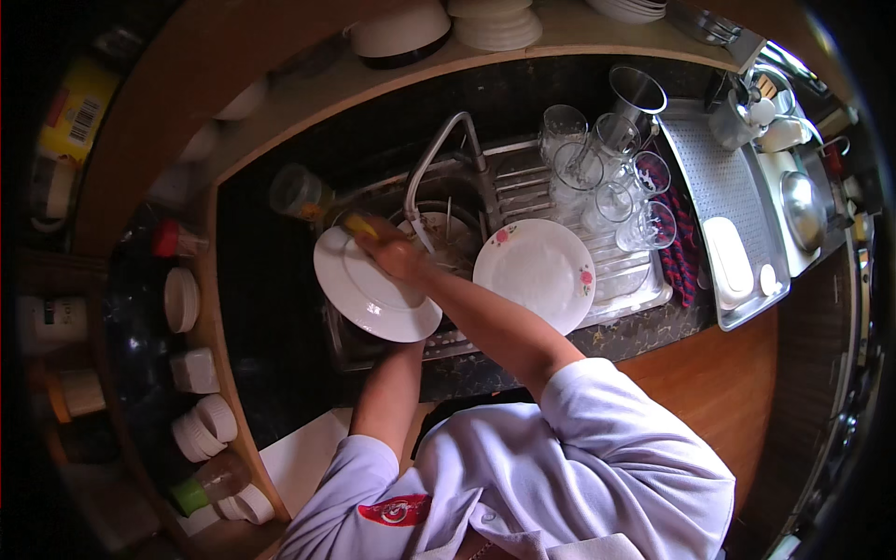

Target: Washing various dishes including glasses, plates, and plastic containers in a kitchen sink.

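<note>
A white plate [371, 304] is held tilted over the sink, its underside with the foot ring facing up. My left forearm [388, 385] reaches beneath it; the plate hides my left hand, which supports it from below. On the plate's far part, my right hand [393, 253] presses a yellow scrubbing sponge [360, 225]. Just behind, the curved metal faucet [427, 157] arches over the sink bowl, where a dish with food scraps [444, 225] is partly visible. To the right, a white plate with pink roses [535, 276] rests on the steel drainboard [518, 183].
Several drinking glasses [609, 182] crowd the drainboard beside a red-and-blue cloth [682, 259]. Further right lies a perforated metal tray [714, 175] with a white lidded container [728, 259]. A jar [297, 192] stands behind the sink's left corner. Wooden shelves [294, 126] with dishes surround the counter.
</note>
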The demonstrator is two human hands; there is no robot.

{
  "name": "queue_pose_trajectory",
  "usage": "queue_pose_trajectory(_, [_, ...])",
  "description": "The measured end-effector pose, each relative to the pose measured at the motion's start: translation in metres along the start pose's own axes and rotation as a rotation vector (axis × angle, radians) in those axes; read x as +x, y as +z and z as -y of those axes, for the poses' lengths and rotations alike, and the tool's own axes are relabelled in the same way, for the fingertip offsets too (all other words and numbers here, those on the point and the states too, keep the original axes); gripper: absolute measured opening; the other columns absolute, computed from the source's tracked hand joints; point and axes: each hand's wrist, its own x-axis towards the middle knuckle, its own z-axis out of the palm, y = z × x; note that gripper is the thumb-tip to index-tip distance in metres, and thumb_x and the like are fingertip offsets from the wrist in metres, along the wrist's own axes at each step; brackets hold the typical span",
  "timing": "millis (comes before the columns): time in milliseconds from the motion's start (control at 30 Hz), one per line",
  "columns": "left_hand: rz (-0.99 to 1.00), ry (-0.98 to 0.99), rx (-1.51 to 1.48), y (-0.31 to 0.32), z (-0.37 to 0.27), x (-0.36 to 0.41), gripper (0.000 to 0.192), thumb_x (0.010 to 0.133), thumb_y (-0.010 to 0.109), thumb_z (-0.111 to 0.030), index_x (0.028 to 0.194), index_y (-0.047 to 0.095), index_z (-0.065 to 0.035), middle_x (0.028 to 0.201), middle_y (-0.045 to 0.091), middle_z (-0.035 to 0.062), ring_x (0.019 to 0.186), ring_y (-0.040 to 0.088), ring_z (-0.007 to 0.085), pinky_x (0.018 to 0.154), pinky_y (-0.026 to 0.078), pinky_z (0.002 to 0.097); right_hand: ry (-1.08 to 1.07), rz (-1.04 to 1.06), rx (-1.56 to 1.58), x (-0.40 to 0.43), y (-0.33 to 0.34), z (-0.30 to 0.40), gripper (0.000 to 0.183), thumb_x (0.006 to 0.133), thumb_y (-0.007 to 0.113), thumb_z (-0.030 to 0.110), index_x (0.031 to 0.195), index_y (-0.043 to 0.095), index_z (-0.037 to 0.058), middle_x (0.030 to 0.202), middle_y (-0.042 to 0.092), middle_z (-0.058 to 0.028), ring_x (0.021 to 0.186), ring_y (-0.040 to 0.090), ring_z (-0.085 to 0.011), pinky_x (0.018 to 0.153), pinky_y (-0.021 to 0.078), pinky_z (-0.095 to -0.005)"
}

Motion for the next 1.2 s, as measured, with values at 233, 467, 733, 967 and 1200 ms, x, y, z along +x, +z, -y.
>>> queue_pose_trajectory(233, [-0.282,0.139,0.979,0.068,0.016,-0.02,0.058,0.093,0.042,-0.049,0.133,0.038,-0.0066,0.122,0.05,0.0142,0.11,0.052,0.0242,0.093,0.043,0.0348,0.519,0.066,0.712,-0.114,-0.036,-0.026,0.059,0.09,0.049,0.043,0.135,0.036,0.0071,0.133,0.043,-0.0126,0.123,0.039,-0.0247,0.099,0.0339,-0.038])
queue_pose_trajectory(467, [-0.441,0.265,1.863,0.085,0.049,-0.034,0.055,0.093,0.041,-0.05,0.104,0.054,0.0028,0.089,0.061,0.0165,0.077,0.062,0.0267,0.07,0.049,0.039,0.351,-0.294,-0.001,-0.108,-0.168,-0.028,0.052,0.076,0.063,0.01,0.125,0.045,0.0069,0.101,0.059,-0.0115,0.084,0.058,-0.0203,0.068,0.0488,-0.0345])
queue_pose_trajectory(733, [0.061,0.151,2.1,0.125,0.121,-0.042,0.044,0.094,0.042,-0.04,0.092,0.06,0.0003,0.081,0.061,0.0216,0.08,0.06,0.0381,0.07,0.045,0.0415,0.168,-0.551,-0.769,-0.148,-0.247,-0.034,0.048,0.069,0.065,-0.001,0.114,0.055,0.0111,0.115,0.056,-0.0142,0.097,0.055,-0.0381,0.082,0.046,-0.0421])
queue_pose_trajectory(967, [-0.061,0.864,2.493,0.082,0.047,0.04,0.042,0.081,0.061,-0.032,0.108,0.056,0.0006,0.103,0.06,0.0223,0.094,0.057,0.0394,0.079,0.044,0.0447,-0.094,-0.365,-1.264,-0.162,-0.211,-0.041,0.052,0.067,0.066,0.007,0.117,0.055,0.0129,0.127,0.048,-0.0122,0.122,0.039,-0.0375,0.1,0.0303,-0.0503])
queue_pose_trajectory(1200, [-0.567,-0.044,1.894,0.056,-0.034,0.082,0.053,0.08,0.063,-0.037,0.114,0.053,0.002,0.105,0.06,0.0175,0.095,0.059,0.0313,0.085,0.044,0.0399,-0.262,-0.025,-0.691,-0.103,-0.119,-0.054,0.045,0.072,0.065,0.009,0.116,0.056,0.0097,0.127,0.047,-0.0159,0.121,0.04,-0.0363,0.101,0.0334,-0.0431])
